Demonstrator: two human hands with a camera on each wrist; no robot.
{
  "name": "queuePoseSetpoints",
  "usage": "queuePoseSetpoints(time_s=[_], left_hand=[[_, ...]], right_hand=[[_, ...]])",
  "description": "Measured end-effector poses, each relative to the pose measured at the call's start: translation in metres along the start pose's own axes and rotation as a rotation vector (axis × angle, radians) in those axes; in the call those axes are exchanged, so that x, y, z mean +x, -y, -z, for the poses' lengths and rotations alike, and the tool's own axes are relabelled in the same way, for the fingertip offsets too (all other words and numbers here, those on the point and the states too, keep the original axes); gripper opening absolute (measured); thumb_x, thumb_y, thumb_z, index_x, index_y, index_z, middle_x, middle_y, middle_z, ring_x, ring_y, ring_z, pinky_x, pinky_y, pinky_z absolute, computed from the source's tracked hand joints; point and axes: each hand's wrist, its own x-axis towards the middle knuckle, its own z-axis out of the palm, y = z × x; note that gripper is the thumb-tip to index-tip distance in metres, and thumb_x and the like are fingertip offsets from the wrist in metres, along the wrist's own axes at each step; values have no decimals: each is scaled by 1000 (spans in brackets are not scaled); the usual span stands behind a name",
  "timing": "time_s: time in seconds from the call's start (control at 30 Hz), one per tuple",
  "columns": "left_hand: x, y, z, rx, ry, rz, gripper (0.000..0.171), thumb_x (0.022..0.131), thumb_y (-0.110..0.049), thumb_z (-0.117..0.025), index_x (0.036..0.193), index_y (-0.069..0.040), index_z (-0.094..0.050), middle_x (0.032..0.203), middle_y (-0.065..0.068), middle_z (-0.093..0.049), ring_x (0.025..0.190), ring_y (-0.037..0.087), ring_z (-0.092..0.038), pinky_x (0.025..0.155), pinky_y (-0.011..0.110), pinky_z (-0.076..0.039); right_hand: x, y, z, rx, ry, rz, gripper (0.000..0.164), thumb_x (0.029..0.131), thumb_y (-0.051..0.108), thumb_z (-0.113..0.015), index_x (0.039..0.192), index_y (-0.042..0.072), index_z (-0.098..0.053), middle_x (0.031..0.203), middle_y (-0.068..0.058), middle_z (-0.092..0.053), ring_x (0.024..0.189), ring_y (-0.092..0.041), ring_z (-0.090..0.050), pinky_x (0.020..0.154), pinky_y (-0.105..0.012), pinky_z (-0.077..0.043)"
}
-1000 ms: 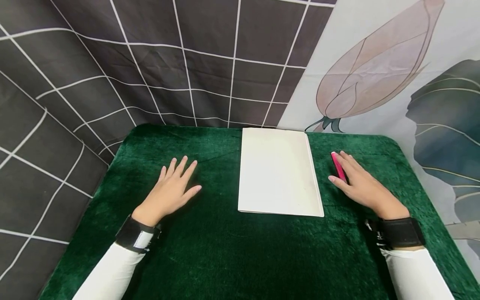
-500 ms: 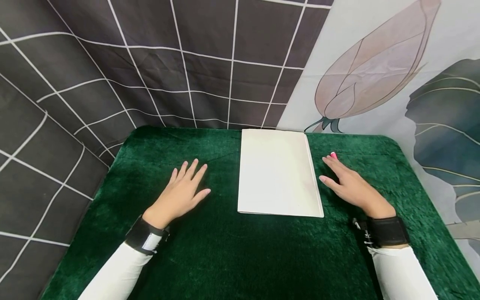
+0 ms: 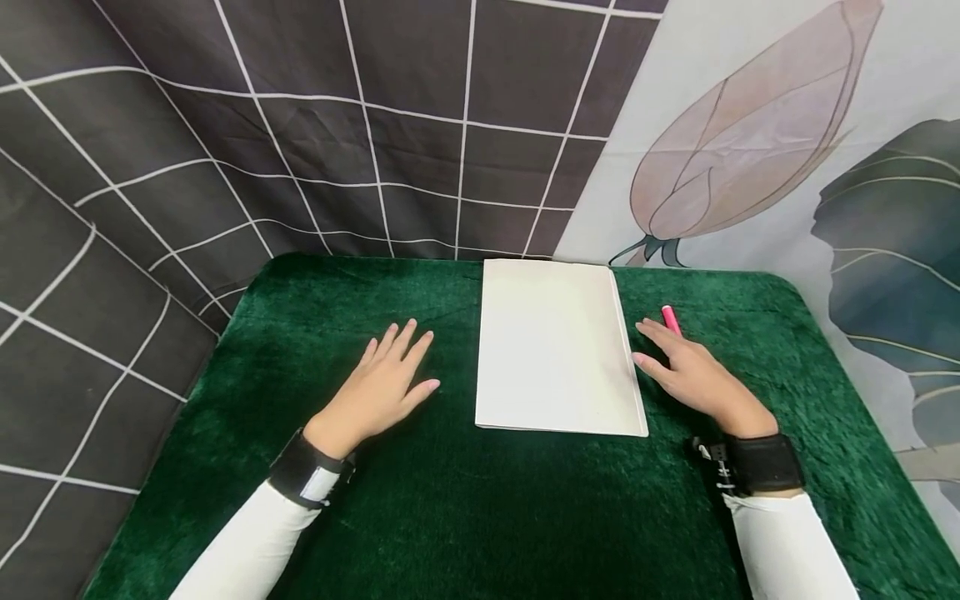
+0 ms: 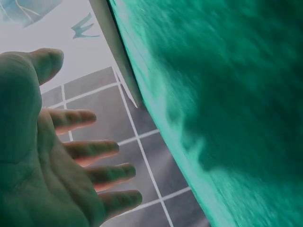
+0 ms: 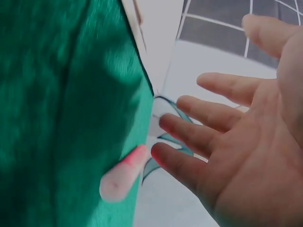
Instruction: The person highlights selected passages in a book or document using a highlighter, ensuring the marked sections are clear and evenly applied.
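- Fingers (image 3: pixel 417 350) of the left hand (image 3: pixel 360 402) are spread and nearly straight, with the thumb set wide; the palm is turned down over the green velvet cloth (image 3: pixel 450 508).
- Left hand is held off the cloth; its shadow is seen cast on the pile in the left wrist view.
- Right hand (image 3: pixel 697 375): fingers (image 5: pixel 189 135) extended with slight bend, gaps visible between them, thumb standing apart.
- Pink marker pen (image 3: pixel 671 320) is laid on the cloth, right of the layered white paper (image 3: pixel 555 346); its near part is covered by the right hand in the head view. Contact with the hand cannot be told.
- Layered white paper is laid flat between the hands, far edge at the rear of the cloth. Right thumb tip is seen just beside its right edge; touch cannot be told.
- Black wrist straps (image 3: pixel 311 469) and white sleeves (image 3: pixel 243 546) are worn.
- Background is formed by dark grid-patterned fabric (image 3: pixel 420 142) and a white panel (image 3: pixel 705 50) printed with a pink bud (image 3: pixel 735 150).
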Motion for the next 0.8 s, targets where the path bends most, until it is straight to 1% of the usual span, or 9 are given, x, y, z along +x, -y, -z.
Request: queuePoseSetpoints(time_s=[0.03,0.1,0.2,0.27,0.4,0.57,0.67,0.73,0.8], left_hand=[[1,-2,0,-1,0,-7,72,106,-54,-48,163,-13,-31,171,19,-22,156,45,-25,122,66,-25],[2,-6,0,-2,-2,-20,72,106,-53,-49,163,-13,-32,170,19,-23,155,44,-27,122,65,-26],[4,-13,0,0,-10,-46,71,106,-52,-50,161,-11,-35,169,19,-27,155,44,-29,121,64,-28],[5,-19,0,-4,-20,-68,70,106,-51,-51,161,-10,-37,168,19,-30,154,43,-30,121,62,-29],[8,-30,0,-1,-43,-120,69,106,-50,-53,159,-9,-39,167,19,-33,153,43,-33,121,60,-32],[12,-44,0,22,-75,-190,65,105,-46,-55,156,-6,-43,164,21,-37,149,43,-40,119,58,-37],[16,-53,1,30,-78,-220,64,105,-44,-56,155,-6,-45,163,21,-39,146,41,-44,117,55,-41],[18,-58,1,32,-72,-230,64,105,-45,-57,155,-7,-45,161,21,-42,143,39,-48,115,53,-44],[21,-63,0,29,-68,-237,64,104,-45,-58,155,-7,-45,158,21,-45,138,37,-52,112,51,-48]], right_hand=[[1,1,-1,7,-7,3,69,108,42,-51,160,-1,-33,164,-30,-31,149,-52,-31,114,-71,-30],[2,2,-4,29,-26,2,66,109,40,-51,158,-1,-35,160,-30,-38,144,-50,-41,112,-68,-36],[4,3,-9,61,-68,-7,63,109,36,-52,157,-2,-38,152,-29,-49,131,-45,-56,104,-64,-46],[6,3,-13,89,-96,-18,60,109,31,-53,156,-4,-39,145,-28,-55,120,-41,-63,97,-61,-51],[11,4,-20,141,-107,-60,59,108,26,-53,154,-8,-39,139,-27,-59,114,-38,-64,93,-56,-53],[16,7,-26,213,-95,-167,59,107,24,-51,154,-9,-37,138,-28,-59,119,-39,-60,96,-55,-51],[16,9,-28,255,-103,-225,59,107,24,-50,154,-9,-38,138,-28,-59,121,-40,-59,98,-55,-50],[16,9,-29,275,-108,-244,58,107,24,-50,154,-9,-38,138,-28,-58,121,-40,-59,97,-53,-50],[17,9,-30,286,-112,-245,58,107,22,-51,153,-10,-39,137,-28,-59,119,-39,-59,96,-51,-51]])
